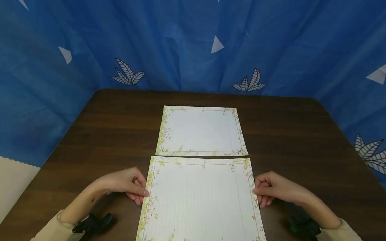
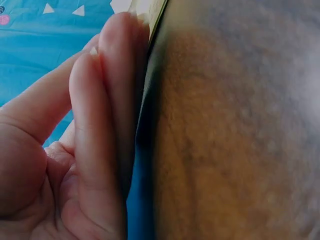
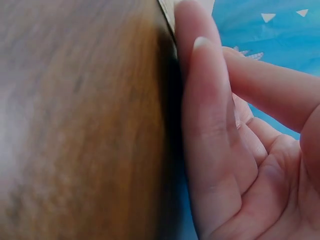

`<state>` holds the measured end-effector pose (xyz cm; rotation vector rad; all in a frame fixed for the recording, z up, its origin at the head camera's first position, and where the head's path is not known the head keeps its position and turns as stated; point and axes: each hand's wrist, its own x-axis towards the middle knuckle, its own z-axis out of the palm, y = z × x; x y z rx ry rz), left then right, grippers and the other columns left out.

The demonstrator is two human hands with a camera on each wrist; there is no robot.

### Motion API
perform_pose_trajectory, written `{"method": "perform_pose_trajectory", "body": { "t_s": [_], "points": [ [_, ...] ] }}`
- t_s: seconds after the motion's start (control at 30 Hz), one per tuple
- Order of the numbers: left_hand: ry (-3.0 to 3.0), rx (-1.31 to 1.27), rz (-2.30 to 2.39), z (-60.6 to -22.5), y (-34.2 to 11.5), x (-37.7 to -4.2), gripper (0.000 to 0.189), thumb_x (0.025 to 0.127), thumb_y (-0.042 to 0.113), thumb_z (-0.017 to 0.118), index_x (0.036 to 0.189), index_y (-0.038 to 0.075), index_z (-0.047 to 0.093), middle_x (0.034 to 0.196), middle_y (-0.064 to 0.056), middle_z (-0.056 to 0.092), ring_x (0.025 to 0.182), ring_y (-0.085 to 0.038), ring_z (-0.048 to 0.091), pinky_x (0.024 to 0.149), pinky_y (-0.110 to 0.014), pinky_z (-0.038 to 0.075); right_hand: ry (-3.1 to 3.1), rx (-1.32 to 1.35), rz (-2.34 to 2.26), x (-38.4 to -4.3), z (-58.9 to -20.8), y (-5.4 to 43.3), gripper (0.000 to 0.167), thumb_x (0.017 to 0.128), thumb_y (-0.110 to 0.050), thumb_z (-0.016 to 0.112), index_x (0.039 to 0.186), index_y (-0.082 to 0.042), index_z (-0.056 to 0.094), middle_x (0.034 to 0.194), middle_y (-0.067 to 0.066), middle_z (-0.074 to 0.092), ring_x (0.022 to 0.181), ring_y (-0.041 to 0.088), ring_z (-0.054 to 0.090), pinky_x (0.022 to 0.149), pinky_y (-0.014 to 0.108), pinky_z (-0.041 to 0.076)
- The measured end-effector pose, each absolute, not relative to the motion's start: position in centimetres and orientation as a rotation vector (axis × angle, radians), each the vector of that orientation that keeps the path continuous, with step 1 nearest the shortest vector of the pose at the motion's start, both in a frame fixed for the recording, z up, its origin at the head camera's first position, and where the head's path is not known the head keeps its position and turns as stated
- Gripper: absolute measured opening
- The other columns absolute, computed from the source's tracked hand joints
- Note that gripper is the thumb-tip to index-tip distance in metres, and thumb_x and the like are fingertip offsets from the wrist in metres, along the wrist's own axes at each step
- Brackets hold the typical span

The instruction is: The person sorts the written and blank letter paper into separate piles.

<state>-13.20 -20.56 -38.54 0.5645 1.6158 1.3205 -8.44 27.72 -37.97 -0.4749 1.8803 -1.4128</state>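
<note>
A lined sheet of paper (image 1: 199, 201) with a floral border lies at the front, its lower part cut off by the frame. My left hand (image 1: 132, 185) pinches its left edge, thumb on top and the other fingers curled beneath. On the opposite side my right hand (image 1: 272, 188) pinches the right edge in the same way. Just beyond it lies a second sheet of paper (image 1: 202, 132) with a matching border, a narrow strip of table between the two. Both wrist views show the curled fingers (image 2: 90, 115) low beside the wooden surface, with only a sliver of paper visible.
The sheets lie on a dark brown wooden table (image 1: 117, 134) with rounded far corners. Behind it and at both sides hangs a blue curtain (image 1: 187, 47) with white leaf and triangle prints. A black strap piece (image 1: 93, 223) sits at the left wrist.
</note>
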Motion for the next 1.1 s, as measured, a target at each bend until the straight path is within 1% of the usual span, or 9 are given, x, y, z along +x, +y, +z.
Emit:
{"method": "perform_pose_trajectory", "body": {
  "t_s": [0.13,0.33,0.63,0.8,0.9,0.97,1.03,1.1],
  "points": [
    [1.639,0.555,1.304,-38.5,-20.5,-13.3,0.025,0.088,0.010,0.066,0.077,-0.012,0.065,0.069,-0.019,0.066,0.062,-0.016,0.066,0.055,-0.024,0.052,1.882,-0.460,-1.402,-8.6,-38.0,27.8,0.019,0.096,-0.009,0.053,0.085,0.005,0.057,0.074,0.016,0.066,0.064,0.028,0.066,0.055,0.040,0.054],
    [1.693,0.544,1.276,-38.4,-20.5,-13.3,0.029,0.088,0.013,0.066,0.072,-0.011,0.064,0.064,-0.017,0.065,0.055,-0.013,0.064,0.049,-0.020,0.050,1.894,-0.479,-1.378,-8.7,-38.0,27.7,0.020,0.096,-0.010,0.053,0.084,0.005,0.057,0.069,0.014,0.065,0.059,0.027,0.065,0.050,0.040,0.053],
    [1.801,0.511,1.229,-37.9,-20.0,-13.1,0.033,0.087,0.015,0.067,0.066,-0.009,0.062,0.059,-0.014,0.063,0.051,-0.012,0.062,0.046,-0.018,0.048,1.980,-0.523,-1.297,-8.6,-37.7,27.4,0.023,0.095,-0.015,0.056,0.078,0.001,0.057,0.061,0.007,0.062,0.049,0.021,0.061,0.043,0.039,0.050],
    [1.830,0.525,1.221,-37.8,-20.1,-13.1,0.033,0.087,0.016,0.068,0.065,-0.007,0.063,0.058,-0.014,0.063,0.049,-0.013,0.062,0.045,-0.019,0.047,1.995,-0.530,-1.284,-8.5,-37.6,27.6,0.023,0.094,-0.015,0.057,0.077,0.000,0.058,0.060,0.006,0.062,0.047,0.019,0.061,0.042,0.040,0.050],
    [1.845,0.532,1.218,-37.8,-20.5,-13.3,0.033,0.088,0.018,0.067,0.065,-0.006,0.065,0.058,-0.013,0.063,0.050,-0.016,0.063,0.045,-0.022,0.049,2.000,-0.539,-1.295,-8.5,-37.5,28.2,0.022,0.094,-0.013,0.057,0.077,0.000,0.058,0.061,0.006,0.062,0.048,0.019,0.061,0.042,0.039,0.050],
    [1.854,0.545,1.218,-37.6,-21.1,-13.5,0.033,0.090,0.019,0.064,0.067,-0.005,0.066,0.060,-0.013,0.064,0.051,-0.019,0.063,0.046,-0.028,0.051,2.007,-0.546,-1.302,-8.6,-37.3,28.8,0.022,0.095,-0.013,0.056,0.077,0.000,0.058,0.062,0.006,0.063,0.049,0.020,0.061,0.043,0.038,0.050],
    [1.868,0.554,1.231,-37.0,-21.7,-14.0,0.032,0.093,0.018,0.061,0.072,-0.006,0.067,0.064,-0.015,0.064,0.055,-0.023,0.064,0.050,-0.034,0.053,2.019,-0.553,-1.315,-8.7,-36.9,29.5,0.020,0.096,-0.011,0.054,0.080,0.001,0.059,0.065,0.007,0.063,0.052,0.022,0.062,0.045,0.038,0.051],
    [1.889,0.553,1.276,-36.3,-22.3,-14.8,0.031,0.095,0.017,0.057,0.080,-0.009,0.067,0.071,-0.017,0.065,0.062,-0.026,0.066,0.056,-0.038,0.054,2.072,-0.559,-1.316,-9.1,-36.4,30.2,0.018,0.096,-0.010,0.053,0.085,0.002,0.060,0.070,0.008,0.064,0.057,0.022,0.062,0.049,0.037,0.052]
  ]
}}
